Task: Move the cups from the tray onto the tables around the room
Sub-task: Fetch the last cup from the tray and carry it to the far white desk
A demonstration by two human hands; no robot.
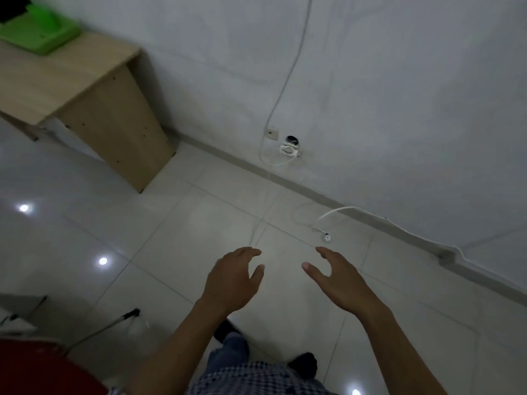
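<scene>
Two bare hands held out empty above a pale tiled floor
Left hand [232, 280] and right hand [339, 282] spread, holding nothing; no cups visible; a green plastic tray [37, 32] sits on the light wooden table [71, 81]; progress unclear

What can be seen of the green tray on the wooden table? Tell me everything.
The green tray sits at the far left on the light wooden table, close to the table's wall-side end. It looks like bright, smooth plastic with a raised rim and rounded corners. Only part shows; the picture's edge cuts it off. Something dark overlaps its top left. No cups are visible on the shown part. Neither hand touches it.
</scene>
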